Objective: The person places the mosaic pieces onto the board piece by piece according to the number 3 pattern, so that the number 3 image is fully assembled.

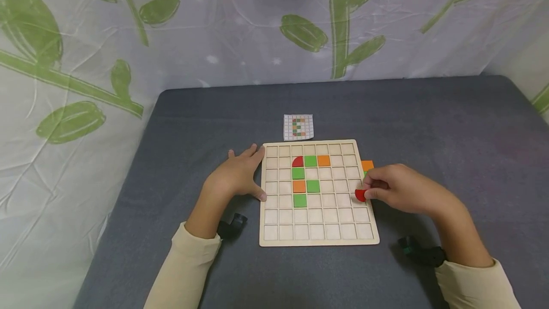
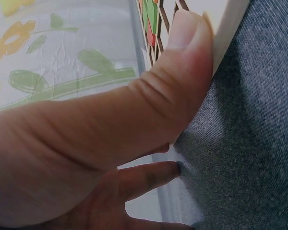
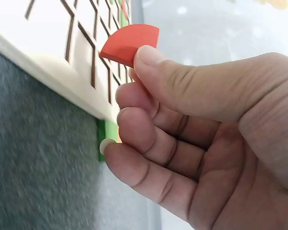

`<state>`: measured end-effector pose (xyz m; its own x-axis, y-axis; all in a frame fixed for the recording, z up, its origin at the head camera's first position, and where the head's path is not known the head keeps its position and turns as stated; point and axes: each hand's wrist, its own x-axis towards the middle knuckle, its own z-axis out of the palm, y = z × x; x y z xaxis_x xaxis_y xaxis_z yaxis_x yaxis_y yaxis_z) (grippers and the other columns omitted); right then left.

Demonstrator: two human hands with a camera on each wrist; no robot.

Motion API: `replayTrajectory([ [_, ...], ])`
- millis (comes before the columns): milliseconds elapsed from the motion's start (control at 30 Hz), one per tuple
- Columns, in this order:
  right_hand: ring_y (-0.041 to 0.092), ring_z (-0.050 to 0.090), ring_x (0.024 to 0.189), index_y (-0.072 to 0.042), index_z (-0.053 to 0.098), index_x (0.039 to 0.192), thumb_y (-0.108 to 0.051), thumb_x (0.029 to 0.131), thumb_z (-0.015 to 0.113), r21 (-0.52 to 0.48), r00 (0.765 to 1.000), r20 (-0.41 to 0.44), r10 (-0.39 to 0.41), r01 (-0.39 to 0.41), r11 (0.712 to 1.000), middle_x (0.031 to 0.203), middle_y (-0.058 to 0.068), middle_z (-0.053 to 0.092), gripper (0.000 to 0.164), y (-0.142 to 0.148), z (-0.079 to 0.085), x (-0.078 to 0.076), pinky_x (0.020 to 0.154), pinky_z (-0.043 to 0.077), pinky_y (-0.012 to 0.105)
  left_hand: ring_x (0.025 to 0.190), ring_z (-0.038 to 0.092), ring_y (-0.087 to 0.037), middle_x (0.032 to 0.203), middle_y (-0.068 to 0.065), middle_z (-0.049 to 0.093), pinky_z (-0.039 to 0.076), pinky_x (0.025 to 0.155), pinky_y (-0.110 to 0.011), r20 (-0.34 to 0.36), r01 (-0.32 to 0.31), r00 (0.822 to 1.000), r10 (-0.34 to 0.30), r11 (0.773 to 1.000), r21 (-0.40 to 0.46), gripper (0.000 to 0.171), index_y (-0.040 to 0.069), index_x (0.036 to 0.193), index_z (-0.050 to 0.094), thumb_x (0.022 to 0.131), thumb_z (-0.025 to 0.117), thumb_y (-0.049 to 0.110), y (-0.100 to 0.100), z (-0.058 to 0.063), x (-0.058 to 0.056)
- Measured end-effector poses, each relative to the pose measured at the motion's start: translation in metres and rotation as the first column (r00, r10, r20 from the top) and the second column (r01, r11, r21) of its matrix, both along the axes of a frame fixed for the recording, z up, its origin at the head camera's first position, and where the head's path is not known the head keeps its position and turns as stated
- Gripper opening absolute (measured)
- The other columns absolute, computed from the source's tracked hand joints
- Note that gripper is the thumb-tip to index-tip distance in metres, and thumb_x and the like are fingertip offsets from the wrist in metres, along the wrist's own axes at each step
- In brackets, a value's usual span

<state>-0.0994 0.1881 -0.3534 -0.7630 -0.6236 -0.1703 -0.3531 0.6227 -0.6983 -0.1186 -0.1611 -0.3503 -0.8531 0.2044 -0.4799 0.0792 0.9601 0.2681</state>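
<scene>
Dark table [image 1: 206, 118]: left hand [image 1: 235, 175] spread, right hand [image 1: 399, 187] pinching red piece [image 3: 129, 42] at thumb tip [image 3: 149, 55].

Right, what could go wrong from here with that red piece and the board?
The red piece is pinched near a corner by the right hand, so it might slip or twist. That hand's curled fingers are close to the orange tile and green tile beside the board, and could nudge them. The left hand touches only the board's left side, so a push might shift it.
</scene>
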Motion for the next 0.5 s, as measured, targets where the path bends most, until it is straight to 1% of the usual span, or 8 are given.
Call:
replayTrajectory([
  [200,0.006,0.045,0.062,-0.017,0.069,0.087,-0.008,0.091,0.074,-0.001,0.999,-0.002,0.048,-0.048,0.999,0.077,-0.01,0.061,0.011,-0.013,-0.003,-0.002,0.054,0.037,0.025,0.143,0.01,-0.057,0.165,-0.015,0.015,0.021,0.113,-0.064,0.0,-0.001,1.0,0.001,1.0,-0.002,0.12,0.012,0.161,0.02,0.069,0.094,0.034,0.0,0.0,0.0],
  [333,0.006,0.046,0.063,-0.019,0.067,0.085,-0.007,0.091,0.074,0.009,0.998,0.0,0.06,-0.06,0.998,0.073,-0.011,0.056,0.015,-0.021,-0.004,-0.001,0.055,0.038,0.025,0.144,0.01,-0.057,0.165,-0.015,0.015,0.02,0.113,-0.064,-0.003,0.004,1.0,-0.004,1.0,-0.003,0.12,0.012,0.161,0.02,0.069,0.094,0.034,0.0,0.0,-0.001],
  [500,0.006,0.047,0.064,-0.02,0.065,0.083,-0.007,0.091,0.073,0.011,0.997,-0.01,0.081,-0.081,0.997,0.073,-0.012,0.054,0.017,-0.028,-0.005,-0.001,0.056,0.039,0.025,0.143,0.01,-0.058,0.165,-0.015,0.015,0.021,0.112,-0.065,-0.005,0.003,1.0,-0.003,1.0,-0.004,0.12,0.011,0.161,0.021,0.068,0.094,0.033,0.001,-0.001,0.0],
])
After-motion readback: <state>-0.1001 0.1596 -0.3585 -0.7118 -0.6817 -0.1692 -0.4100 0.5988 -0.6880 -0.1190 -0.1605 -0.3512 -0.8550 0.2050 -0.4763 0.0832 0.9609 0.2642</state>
